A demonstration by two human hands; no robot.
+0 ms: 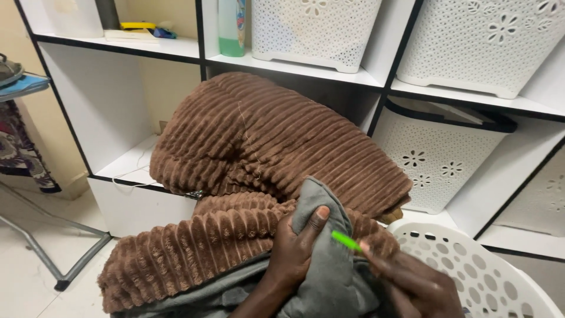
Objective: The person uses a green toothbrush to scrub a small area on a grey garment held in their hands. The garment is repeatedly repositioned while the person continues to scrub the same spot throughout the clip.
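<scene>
Grey fleece cloth lies bunched over the front of a brown ribbed plush blanket, which spills out of a white shelf unit. The left hand is clamped on a fold of it, thumb on top. The right hand pinches a green needle-like tool just beside a white perforated laundry basket.

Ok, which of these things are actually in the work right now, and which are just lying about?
In hand:
- grey cloth, gripped by the left hand
- green stick, pinched in the right hand
- brown ribbed blanket, under the cloth

Lying about:
- white baskets on the shelves
- round basket
- green bottle
- ironing board
</scene>
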